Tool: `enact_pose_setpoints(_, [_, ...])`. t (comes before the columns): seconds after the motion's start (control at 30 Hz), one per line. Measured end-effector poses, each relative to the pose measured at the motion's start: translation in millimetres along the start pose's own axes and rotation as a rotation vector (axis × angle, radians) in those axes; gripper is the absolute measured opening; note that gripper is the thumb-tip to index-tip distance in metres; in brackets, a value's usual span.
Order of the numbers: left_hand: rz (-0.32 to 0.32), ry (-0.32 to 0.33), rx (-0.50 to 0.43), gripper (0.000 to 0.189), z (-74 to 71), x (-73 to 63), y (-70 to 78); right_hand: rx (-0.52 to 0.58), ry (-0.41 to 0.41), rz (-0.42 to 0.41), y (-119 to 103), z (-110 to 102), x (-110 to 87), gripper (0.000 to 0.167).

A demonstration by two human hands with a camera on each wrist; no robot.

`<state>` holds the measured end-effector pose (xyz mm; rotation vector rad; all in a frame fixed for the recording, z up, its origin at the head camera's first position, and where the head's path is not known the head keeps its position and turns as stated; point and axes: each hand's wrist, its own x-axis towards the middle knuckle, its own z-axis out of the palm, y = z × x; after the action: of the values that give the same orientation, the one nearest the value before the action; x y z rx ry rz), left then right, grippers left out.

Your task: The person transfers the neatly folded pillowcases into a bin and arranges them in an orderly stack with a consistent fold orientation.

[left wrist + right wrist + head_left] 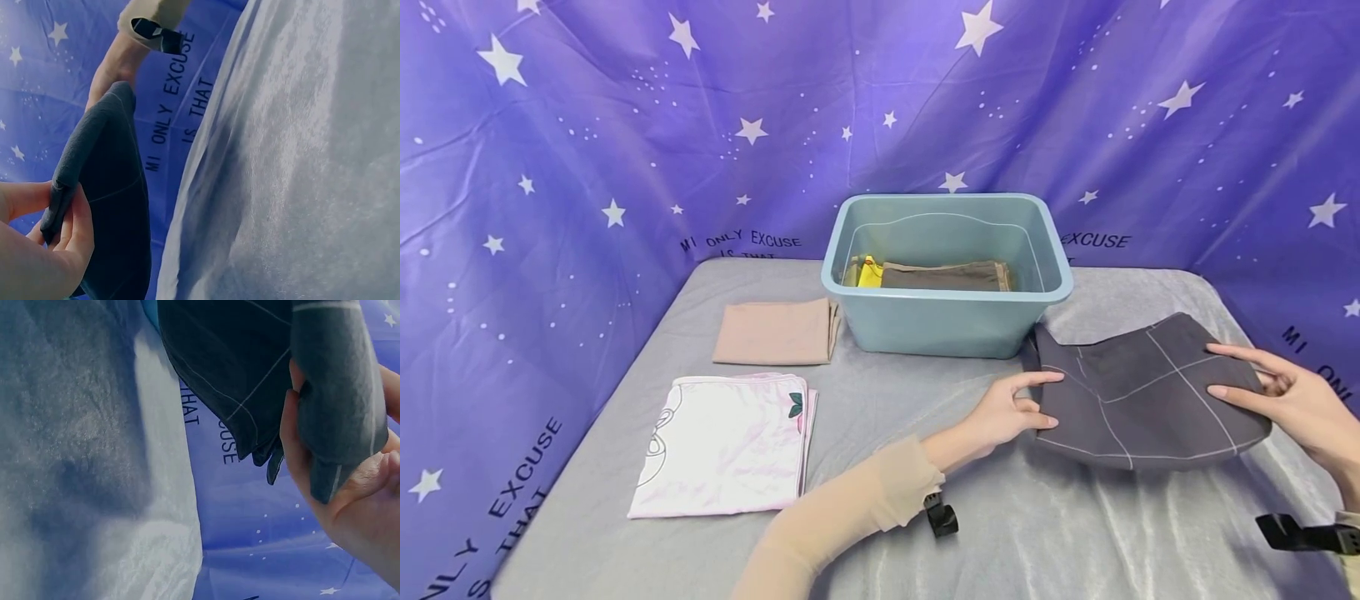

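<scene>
A dark grey cloth with thin white lines (1150, 392), folded in layers, hangs between both hands at the right of the table. My left hand (1011, 408) pinches its left edge between thumb and fingers, which the left wrist view shows around the folded cloth (119, 181). On the opposite side my right hand (1285, 392) grips the right end. In the right wrist view that hand (362, 500) wraps a rolled-over part of the cloth (340, 381), and loose layered corners droop beside it.
A blue-green bin (940, 325) stands at the back, holding a folded brown cloth (947, 277) and a yellow item (870, 273). Left of it lie a folded beige cloth (772, 333) and a folded white-pink cloth (722, 450). A purple starred curtain (775, 100) surrounds the grey-covered table (1000, 533).
</scene>
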<state>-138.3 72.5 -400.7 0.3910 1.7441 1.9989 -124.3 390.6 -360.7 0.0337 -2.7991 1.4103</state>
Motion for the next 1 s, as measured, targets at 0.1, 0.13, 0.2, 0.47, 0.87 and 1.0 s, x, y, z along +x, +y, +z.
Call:
enact_pose_setpoints(0.1, [0.019, 0.010, -0.011, 0.056, -1.2, -6.0, 0.8, -0.022, 0.033, -0.007, -3.4, 0.5, -1.8, 0.056])
enact_pose_setpoints(0.13, [0.022, 0.013, -0.016, 0.056, -1.4, -7.8, 1.1, -0.017, 0.036, -0.017, -4.3, 0.3, -2.2, 0.056])
enact_pose_setpoints(0.2, [0.024, 0.012, -0.025, 0.055, -1.9, -11.6, 2.2, -0.001, 0.035, -0.031, -6.2, 0.7, -2.7, 0.056])
enact_pose_setpoints(0.47, [0.075, 0.033, -0.032, 0.050, -5.9, -24.0, 6.8, 0.061, 0.027, -0.063, -11.2, 4.4, -4.1, 0.058])
enact_pose_setpoints(0.87, [0.126, 0.121, -0.041, 0.041, -17.4, -35.7, 14.3, 0.130, 0.035, -0.101, -26.6, 12.9, -9.0, 0.060])
enact_pose_setpoints(1.0, [0.123, 0.158, -0.060, 0.038, -21.6, -39.6, 16.4, 0.194, 0.001, -0.168, -30.9, 16.4, -9.9, 0.062])
